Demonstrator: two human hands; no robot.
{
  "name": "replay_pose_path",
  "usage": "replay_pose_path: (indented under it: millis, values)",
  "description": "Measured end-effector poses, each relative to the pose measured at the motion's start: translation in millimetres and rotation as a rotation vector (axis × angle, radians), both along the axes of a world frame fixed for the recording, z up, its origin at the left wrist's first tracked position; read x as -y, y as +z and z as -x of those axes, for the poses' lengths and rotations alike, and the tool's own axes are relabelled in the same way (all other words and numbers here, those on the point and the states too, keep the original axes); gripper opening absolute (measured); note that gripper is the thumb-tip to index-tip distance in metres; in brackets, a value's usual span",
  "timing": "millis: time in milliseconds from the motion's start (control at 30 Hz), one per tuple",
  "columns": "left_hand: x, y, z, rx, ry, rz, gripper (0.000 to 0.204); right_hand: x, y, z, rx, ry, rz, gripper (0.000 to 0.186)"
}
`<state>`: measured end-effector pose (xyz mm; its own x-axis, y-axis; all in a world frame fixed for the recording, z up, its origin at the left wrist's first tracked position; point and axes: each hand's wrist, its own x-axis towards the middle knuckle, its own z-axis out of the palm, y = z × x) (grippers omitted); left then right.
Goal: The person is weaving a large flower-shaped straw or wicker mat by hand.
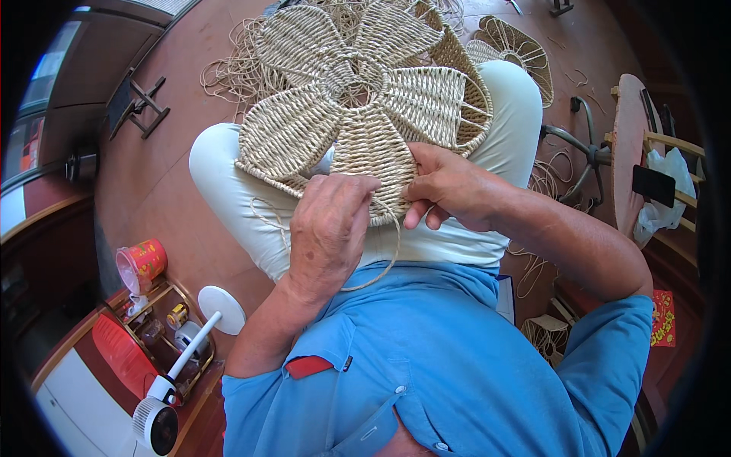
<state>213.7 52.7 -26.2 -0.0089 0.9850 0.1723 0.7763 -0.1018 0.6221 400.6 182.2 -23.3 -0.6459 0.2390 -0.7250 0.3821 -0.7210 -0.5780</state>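
Note:
A flower-shaped basket of twisted straw-coloured cord lies across my lap, its petals woven around a round, open centre. My left hand is closed at the near petal's lower left, with a thin cord at its fingertips; the cord loops down toward my shirt. From the right, my right hand pinches the edge of that same petal, thumb on top and lower fingers curled. The left fingertips are partly hidden behind the back of the hand. Between the petals on the right, bare cords span the rim.
Loose cord lies heaped on the floor beyond my knees. Another woven flower piece rests at the far right. A wheeled chair base stands right. At the left are a red bucket, a wooden rack and a white fan.

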Motion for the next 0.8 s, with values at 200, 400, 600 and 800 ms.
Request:
replay_pose_path:
  millis: [200, 400, 600, 800]
  values:
    - [3, 4, 6, -0.027, 0.031, 0.003, 0.023, 4, 1, 3, 0.030, -0.018, -0.011, 0.044]
    - [2, 4, 10, -0.020, -0.002, 0.076, 0.018, -1, -9, 1, 0.000, -0.035, 0.031, 0.042]
    - [8, 5, 8, 0.015, 0.029, 0.057, 0.017, 7, -5, 6, 0.006, -0.033, -0.050, 0.039]
    - [11, 1, 3, 0.004, 0.009, 0.073, 0.016, 13, -9, 9, 0.069, -0.027, -0.088, 0.038]
